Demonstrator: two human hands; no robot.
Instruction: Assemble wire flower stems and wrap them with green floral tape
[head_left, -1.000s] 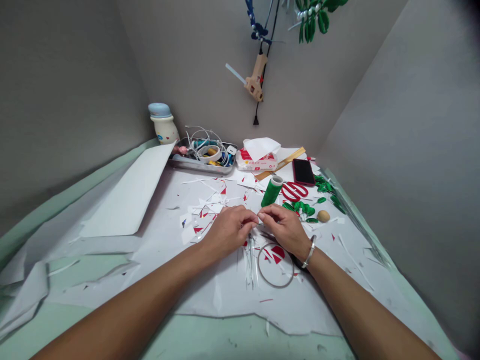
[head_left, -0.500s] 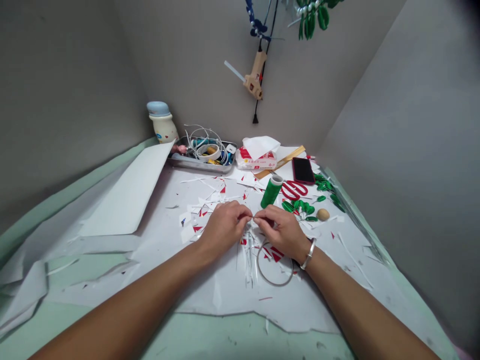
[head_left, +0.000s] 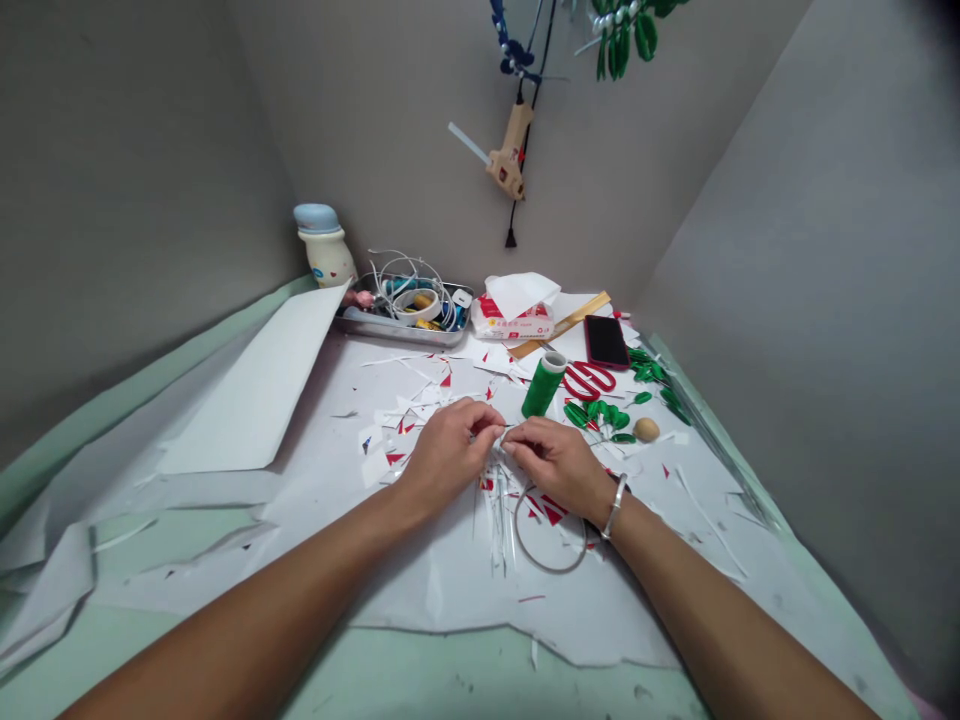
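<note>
My left hand [head_left: 455, 445] and my right hand [head_left: 561, 462] meet fingertip to fingertip over the middle of the table, both pinched closed. Whatever lies between the fingers is too small to make out. Just beyond them a spool of green thread [head_left: 543, 385] stands upright. Below the hands lie thin wires [head_left: 498, 530] and a thin hoop [head_left: 551, 570], which rests partly under my right wrist. Green leaf-shaped pieces [head_left: 600, 413] and a small tan ball [head_left: 646, 430] are to the right of my right hand.
Red-handled scissors [head_left: 589, 381], a phone [head_left: 606, 342] and a tissue pack [head_left: 513, 318] lie behind the spool. A metal tray [head_left: 405, 329] of supplies and a jar [head_left: 326, 250] stand at the back left. Paper scraps surround the hands; a glue gun [head_left: 511, 155] hangs on the wall.
The right fingertips have shifted slightly left and down, now just under the left fingertips. The left hand has barely moved, and the things on the table stay put.
</note>
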